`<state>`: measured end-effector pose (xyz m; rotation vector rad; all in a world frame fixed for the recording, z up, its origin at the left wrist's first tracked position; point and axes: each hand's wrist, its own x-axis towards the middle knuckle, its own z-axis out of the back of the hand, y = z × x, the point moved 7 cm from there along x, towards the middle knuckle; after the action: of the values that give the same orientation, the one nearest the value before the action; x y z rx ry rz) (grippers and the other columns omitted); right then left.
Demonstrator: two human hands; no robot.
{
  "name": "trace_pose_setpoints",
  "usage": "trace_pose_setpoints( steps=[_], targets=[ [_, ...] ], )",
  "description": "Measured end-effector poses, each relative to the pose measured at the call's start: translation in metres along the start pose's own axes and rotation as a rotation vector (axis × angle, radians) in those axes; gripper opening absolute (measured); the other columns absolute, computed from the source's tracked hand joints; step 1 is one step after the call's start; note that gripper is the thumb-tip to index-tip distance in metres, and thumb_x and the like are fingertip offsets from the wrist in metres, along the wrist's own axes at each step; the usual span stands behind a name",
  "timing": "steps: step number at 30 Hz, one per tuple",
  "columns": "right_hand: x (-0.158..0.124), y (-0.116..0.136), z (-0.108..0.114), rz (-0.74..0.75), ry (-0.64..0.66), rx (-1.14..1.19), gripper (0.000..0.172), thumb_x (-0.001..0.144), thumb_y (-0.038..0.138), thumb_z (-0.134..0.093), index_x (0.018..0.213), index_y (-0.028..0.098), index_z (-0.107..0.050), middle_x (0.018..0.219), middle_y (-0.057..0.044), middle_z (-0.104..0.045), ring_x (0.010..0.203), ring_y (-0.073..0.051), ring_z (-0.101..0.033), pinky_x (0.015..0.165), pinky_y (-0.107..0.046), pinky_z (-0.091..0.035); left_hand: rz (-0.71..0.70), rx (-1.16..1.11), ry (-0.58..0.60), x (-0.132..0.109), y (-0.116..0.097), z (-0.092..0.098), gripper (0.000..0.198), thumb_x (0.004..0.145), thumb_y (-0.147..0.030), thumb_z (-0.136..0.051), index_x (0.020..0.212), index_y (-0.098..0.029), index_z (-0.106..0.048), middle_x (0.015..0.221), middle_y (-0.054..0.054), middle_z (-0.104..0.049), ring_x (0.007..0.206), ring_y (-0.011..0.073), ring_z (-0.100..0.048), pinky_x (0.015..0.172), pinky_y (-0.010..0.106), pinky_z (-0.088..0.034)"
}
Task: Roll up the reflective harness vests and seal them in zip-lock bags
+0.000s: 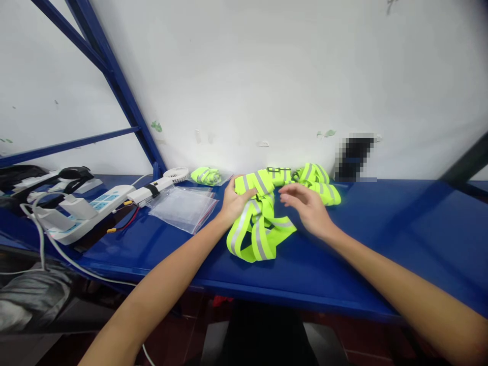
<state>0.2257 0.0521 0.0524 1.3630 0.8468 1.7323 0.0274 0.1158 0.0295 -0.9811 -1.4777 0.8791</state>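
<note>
Yellow-green reflective straps (259, 239) with silver stripes hang in loops over the blue table's middle. My left hand (235, 199) is closed on their upper, folded part, thumb across the front. Just right of the straps, my right hand (305, 206) is raised with its fingers bent and apart, holding nothing. A dark buckle (279, 170) shows at the top of the strap bundle. More strap of the same kind (322, 185) lies behind my right hand, near the wall. A smaller bundle (206, 176) in clear plastic sits behind and left of my left hand.
Clear plastic bags (183, 207) lie on the blue table (400, 244), left of my left hand. Farther left are a white fan (176, 175), a power strip (95, 213) with plugs, and cables. A pixelated dark object (354, 156) stands by the wall at right.
</note>
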Motion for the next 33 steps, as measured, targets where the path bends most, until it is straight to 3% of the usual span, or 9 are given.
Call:
trace_pose_setpoints(
  steps=[5, 7, 11, 16, 21, 24, 30, 33],
  targets=[
    [-0.007, 0.013, -0.010, 0.199, 0.189, -0.389, 0.055, 0.074, 0.040, -0.076, 0.121, 0.024, -0.051, 0.107, -0.007, -0.055, 0.094, -0.023, -0.056, 0.080, -0.037, -0.049, 0.099, -0.171, -0.189, 0.007, 0.013, 0.020, 0.053, 0.055, -0.027, -0.083, 0.100, -0.018, -0.058, 0.089, 0.002, -0.068, 0.077, 0.0177, -0.065, 0.075, 0.032, -0.052],
    [-0.008, 0.012, -0.015, 0.240, 0.206, -0.473, 0.049, 0.076, 0.036, -0.075, 0.117, 0.024, -0.052, 0.103, -0.006, -0.055, 0.087, -0.022, -0.056, 0.078, -0.037, -0.050, 0.130, -0.204, -0.227, 0.008, 0.015, 0.025, 0.054, 0.053, -0.027, -0.083, 0.100, -0.019, -0.058, 0.089, 0.002, -0.068, 0.076, 0.0182, -0.065, 0.074, 0.033, -0.052],
    [-0.007, 0.006, -0.019, 0.251, 0.152, -0.450, 0.018, 0.087, 0.028, -0.062, 0.103, 0.023, -0.056, 0.093, -0.005, -0.061, 0.083, -0.021, -0.060, 0.077, -0.037, -0.051, 0.133, -0.219, -0.221, 0.008, 0.015, 0.025, 0.054, 0.052, -0.027, -0.084, 0.098, -0.019, -0.057, 0.087, 0.001, -0.067, 0.073, 0.0175, -0.065, 0.073, 0.033, -0.052],
    [-0.009, 0.005, -0.025, 0.288, 0.180, -0.496, 0.030, 0.083, 0.030, -0.069, 0.111, 0.023, -0.060, 0.100, -0.007, -0.064, 0.090, -0.023, -0.062, 0.080, -0.039, -0.052, 0.110, -0.190, -0.213, 0.007, 0.015, 0.022, 0.052, 0.054, -0.030, -0.083, 0.098, -0.019, -0.057, 0.091, 0.002, -0.068, 0.079, 0.0179, -0.066, 0.078, 0.034, -0.051],
    [-0.010, 0.009, -0.019, 0.276, 0.032, -0.462, 0.020, 0.088, 0.025, -0.061, 0.108, 0.023, -0.064, 0.099, -0.006, -0.071, 0.087, -0.022, -0.066, 0.081, -0.038, -0.052, 0.052, -0.097, -0.179, 0.007, 0.012, 0.021, 0.055, 0.055, -0.028, -0.083, 0.102, -0.019, -0.057, 0.089, 0.001, -0.066, 0.077, 0.0172, -0.064, 0.075, 0.031, -0.050],
    [-0.007, 0.006, -0.016, 0.186, -0.011, -0.353, 0.020, 0.088, 0.031, -0.062, 0.105, 0.022, -0.068, 0.097, -0.005, -0.074, 0.086, -0.023, -0.068, 0.082, -0.039, -0.053, -0.046, 0.014, -0.094, 0.005, 0.004, 0.014, 0.055, 0.058, -0.027, -0.083, 0.105, -0.019, -0.057, 0.090, 0.001, -0.065, 0.079, 0.0167, -0.062, 0.075, 0.029, -0.049],
    [-0.004, -0.035, -0.018, -0.292, -0.028, 0.137, 0.025, 0.077, 0.039, -0.072, 0.094, 0.020, -0.069, 0.080, -0.005, -0.076, 0.076, -0.024, -0.071, 0.074, -0.038, -0.056, -0.166, 0.126, 0.026, -0.004, -0.013, 0.000, 0.052, 0.062, -0.028, -0.082, 0.108, -0.020, -0.058, 0.091, 0.001, -0.064, 0.081, 0.0166, -0.061, 0.076, 0.027, -0.048],
    [-0.005, -0.046, -0.020, -0.432, -0.053, 0.303, 0.028, 0.072, 0.036, -0.077, 0.092, 0.020, -0.066, 0.075, -0.004, -0.074, 0.071, -0.023, -0.071, 0.069, -0.037, -0.057, -0.185, 0.146, 0.063, -0.007, -0.018, -0.003, 0.056, 0.063, -0.027, -0.082, 0.113, -0.021, -0.059, 0.093, 0.001, -0.064, 0.082, 0.0175, -0.062, 0.077, 0.028, -0.050]
  ],
)
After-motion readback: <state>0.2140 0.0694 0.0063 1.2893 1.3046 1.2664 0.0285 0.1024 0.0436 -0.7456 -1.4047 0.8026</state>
